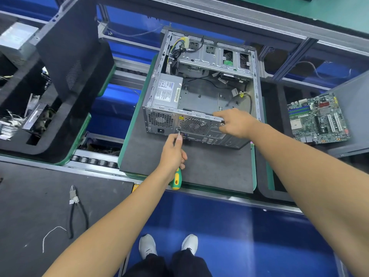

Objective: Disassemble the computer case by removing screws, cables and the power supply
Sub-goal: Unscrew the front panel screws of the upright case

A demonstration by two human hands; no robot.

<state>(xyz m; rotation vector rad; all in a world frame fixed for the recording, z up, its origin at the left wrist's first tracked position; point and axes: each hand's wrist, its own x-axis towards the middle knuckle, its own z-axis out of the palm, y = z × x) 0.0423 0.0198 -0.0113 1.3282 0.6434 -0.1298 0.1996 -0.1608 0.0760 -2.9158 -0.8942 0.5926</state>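
An open grey computer case (201, 96) lies on its side on a dark foam pad (209, 168), its rear panel facing me. The power supply (166, 91) sits in the near left corner, with a cable bundle (173, 56) behind it. My left hand (173, 152) grips a green and yellow screwdriver (176, 178). The screwdriver's tip is at a screw on the rear panel, beside the fan grille (193, 125). My right hand (235, 122) holds the top edge of the rear panel, fingers curled over it.
A motherboard (319, 118) lies on a pad at the right. Wire cutters (76, 208) and a white cable tie (50, 234) lie on the near left mat. A black side panel (69, 47) and a tray of removed parts (24, 116) stand at the left.
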